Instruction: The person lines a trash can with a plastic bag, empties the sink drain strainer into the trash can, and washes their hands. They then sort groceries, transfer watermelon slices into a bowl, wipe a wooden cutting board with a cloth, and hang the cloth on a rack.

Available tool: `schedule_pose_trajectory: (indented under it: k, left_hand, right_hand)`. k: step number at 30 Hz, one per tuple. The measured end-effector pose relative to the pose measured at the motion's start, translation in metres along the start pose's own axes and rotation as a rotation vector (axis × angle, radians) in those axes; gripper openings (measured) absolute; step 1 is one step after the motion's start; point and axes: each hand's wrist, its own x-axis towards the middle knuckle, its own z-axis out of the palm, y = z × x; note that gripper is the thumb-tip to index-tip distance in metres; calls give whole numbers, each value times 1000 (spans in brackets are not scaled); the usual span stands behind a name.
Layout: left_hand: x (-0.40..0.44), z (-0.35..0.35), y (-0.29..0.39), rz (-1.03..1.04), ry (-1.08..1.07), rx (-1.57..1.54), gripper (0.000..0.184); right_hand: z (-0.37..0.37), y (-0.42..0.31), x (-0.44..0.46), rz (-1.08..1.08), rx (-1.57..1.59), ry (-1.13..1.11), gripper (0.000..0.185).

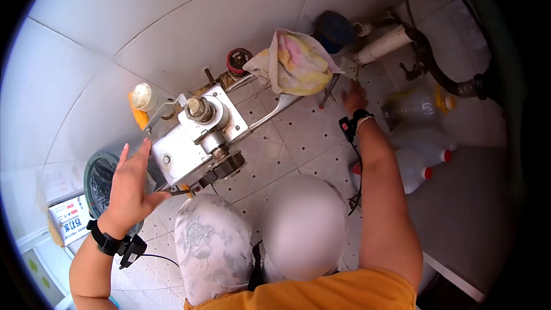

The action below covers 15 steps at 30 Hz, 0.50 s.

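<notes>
My left hand (133, 181) is open, fingers stretched out along the left side of a metal machine (178, 155), near a thin metal lever (158, 117). The machine has a bolt-topped round shaft (199, 109) and a dark ribbed knob (227, 166). My right hand (354, 97) reaches far forward, fingers apart, close to a small pale plate that looks like a socket (350, 68). Whether the fingertips touch it is hard to see. A stained cloth (304, 63) drapes over the far end of the machine's frame.
A lined bin (94, 181) and a white printed box (70, 218) stand at left. Plastic bottles (410, 169) and a yellow-capped jug (416, 109) lie at right, below pipes (384, 45). A red valve wheel (238, 60) sits by the tiled wall. My knees are in front of the machine.
</notes>
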Motion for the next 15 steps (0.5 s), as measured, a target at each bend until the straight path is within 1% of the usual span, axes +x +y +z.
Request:
schedule_pose_trajectory:
  k: [3, 5, 6, 8, 9, 12, 13, 15]
  left_hand:
    - [3, -1, 2, -12, -19, 29, 99]
    - [3, 0, 2, -21, -25, 40, 99]
    - [3, -1, 2, -34, -22, 47, 99]
    - [4, 0, 3, -64, -49, 38, 100]
    - [5, 0, 3, -70, -53, 42, 100]
    - [4, 0, 3, -41, -32, 66, 100]
    - [5, -1, 4, -51, -40, 53, 100]
    - [5, -1, 5, -56, -50, 35, 99]
  right_hand:
    - [11, -8, 13, 4, 43, 36, 59]
    - [-3, -27, 17, 112, 122, -84, 58]
    - [0, -31, 23, 99, 129, -87, 58]
    - [8, -27, 31, 157, 144, -102, 57]
    - [12, -25, 33, 150, 164, -69, 52]
    - [22, -25, 39, 135, 173, -15, 49]
    - [25, -27, 42, 131, 177, -17, 49]
    - [27, -26, 44, 166, 159, -95, 46]
